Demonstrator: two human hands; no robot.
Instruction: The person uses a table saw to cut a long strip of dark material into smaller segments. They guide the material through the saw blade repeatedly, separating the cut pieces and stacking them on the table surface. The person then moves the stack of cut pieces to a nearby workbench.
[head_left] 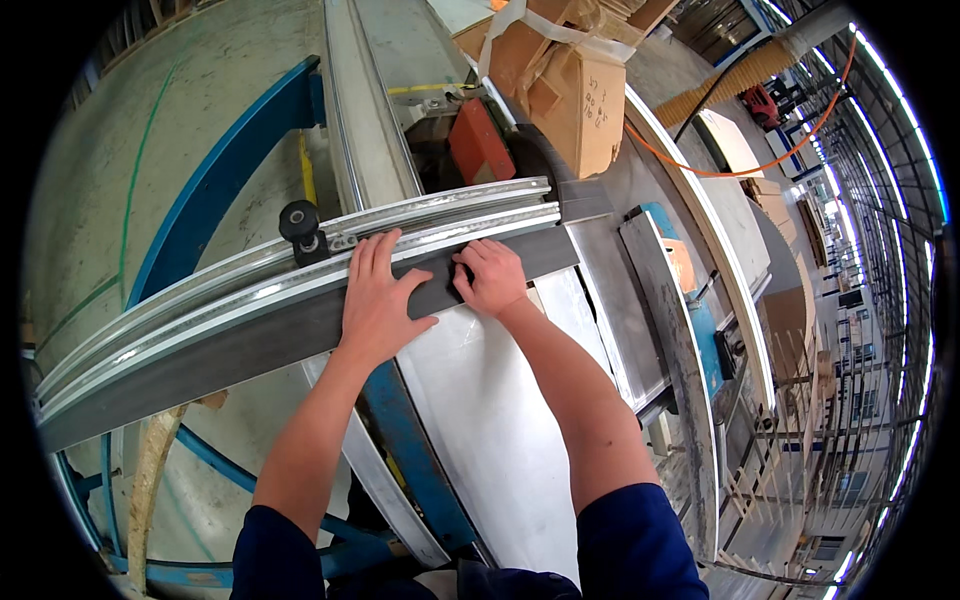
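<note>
My left hand (382, 298) lies with fingers spread on the dark grey bar (185, 352) of a long silver rail fence, its fingertips at the metal rail (240, 302). My right hand (488, 275), just to its right, has its fingers curled on a small black part (458, 282) at that bar, perhaps a knob. A black knob clamp (300, 230) stands upright on the rail, left of my fingers. Below the bar is a white sliding table surface (480, 430), beside a blue steel beam (420, 440). A red housing (480, 145) sits behind the fence.
A blue curved arm (225, 160) stands over the floor (120, 140) at left. Cardboard pieces (585, 110) are piled at back. On the right are a steel machine bed (640, 310), an orange hose (720, 172), a duct (730, 80) and a red forklift (760, 105).
</note>
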